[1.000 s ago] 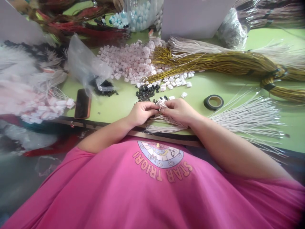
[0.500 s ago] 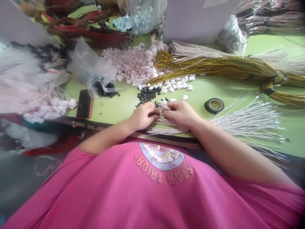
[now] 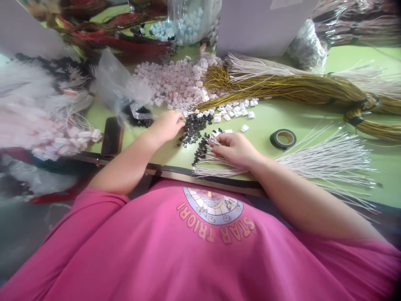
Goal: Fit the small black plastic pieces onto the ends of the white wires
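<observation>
My left hand is over the left edge of a pile of small black connector pieces. Its fingers are slightly bent, thumb and forefinger a little apart, and I see nothing between them. My right hand pinches the ends of white wires near the table edge. Under and in front of it lies a bundle of white wires, many with black pieces on their left ends. The bundle fans out to the right beneath my forearm, showing bare white wires.
Behind the black pieces spreads a heap of white connector housings. Yellow wire bundles cross the back right. A roll of black tape, a phone and a clear plastic bag lie around. The table edge runs close to me.
My left hand has left the wire ends beside my right hand and moved left and away from me to the black pile. My right hand has stayed in place, holding the wires.
</observation>
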### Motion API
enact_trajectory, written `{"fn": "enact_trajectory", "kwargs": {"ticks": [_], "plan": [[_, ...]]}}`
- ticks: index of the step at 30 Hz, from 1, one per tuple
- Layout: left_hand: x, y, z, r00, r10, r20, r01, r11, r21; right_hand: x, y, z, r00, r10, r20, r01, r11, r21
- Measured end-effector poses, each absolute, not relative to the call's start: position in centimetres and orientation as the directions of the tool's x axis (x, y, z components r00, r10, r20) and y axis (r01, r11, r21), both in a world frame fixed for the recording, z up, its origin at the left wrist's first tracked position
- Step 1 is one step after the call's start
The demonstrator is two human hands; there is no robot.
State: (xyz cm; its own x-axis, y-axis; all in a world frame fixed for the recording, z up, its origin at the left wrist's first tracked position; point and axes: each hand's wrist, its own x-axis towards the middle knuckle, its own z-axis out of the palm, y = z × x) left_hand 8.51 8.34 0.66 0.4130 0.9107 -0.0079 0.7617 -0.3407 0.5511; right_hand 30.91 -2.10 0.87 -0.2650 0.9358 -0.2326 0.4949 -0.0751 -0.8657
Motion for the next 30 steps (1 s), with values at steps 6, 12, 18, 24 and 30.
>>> {"fn": "enact_trajectory", "kwargs": {"ticks": [6,12,18,24,30], "plan": [[8.3,9.8,-0.4,0.473,0.873,-0.120,0.724,-0.308,0.617,30.6,-2.2,0.7,-0.256,0.954,-0.157,0.544,0.008,-0.839],[7.6,8.9,0.9,0.473,0.872,-0.128,0.726,-0.303,0.617,30.5,-2.2,0.9,-0.255,0.956,-0.146,0.557,0.022,-0.830],[9.2,4.7,3.4,0.512,0.834,-0.206,0.564,-0.145,0.813,30.7,-2.2,0.8,-0.248,0.953,-0.173,0.533,-0.015,-0.846],[11.9,1.7,1.6,0.587,0.720,-0.370,0.266,0.261,0.928,30.7,-2.1,0.9,-0.284,0.945,-0.160,0.536,0.018,-0.844],[12.1,1.7,0.1,0.567,0.767,-0.301,0.140,0.270,0.953,30.7,-2.1,0.9,-0.278,0.944,-0.176,0.534,0.000,-0.845]]}}
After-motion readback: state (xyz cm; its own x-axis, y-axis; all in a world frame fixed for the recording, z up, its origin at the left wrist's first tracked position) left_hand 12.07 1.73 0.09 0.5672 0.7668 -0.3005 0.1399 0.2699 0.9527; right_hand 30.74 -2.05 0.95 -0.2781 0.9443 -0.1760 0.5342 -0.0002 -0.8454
